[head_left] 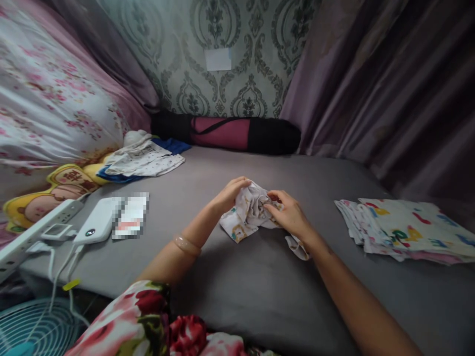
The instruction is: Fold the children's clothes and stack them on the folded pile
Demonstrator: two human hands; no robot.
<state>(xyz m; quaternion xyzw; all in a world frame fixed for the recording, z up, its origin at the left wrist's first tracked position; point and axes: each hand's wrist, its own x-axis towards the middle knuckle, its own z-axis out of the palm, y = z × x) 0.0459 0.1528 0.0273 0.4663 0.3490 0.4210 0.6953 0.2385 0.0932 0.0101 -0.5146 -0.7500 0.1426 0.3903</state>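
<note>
Bunched up in front of me is a small white printed garment [248, 210], with yellow and green figures showing on its lower left corner. My left hand [234, 193] is closed on its upper left side, the fingertips at the top edge. At its right side my right hand [291, 212] grips the folds between thumb and fingers. A loose loop of the cloth [298, 248] hangs out under my right wrist and lies on the grey sheet [237, 277]. The inner folds hide the garment's exact kind.
To the right lies a stack of folded printed cloths [411, 227]. On the left are a white power bank [98, 222], a power strip [33, 237], cables and a yellow plush pillow [40, 198]. Clothes [148, 158] and a black-and-maroon bag [226, 132] lie at the back.
</note>
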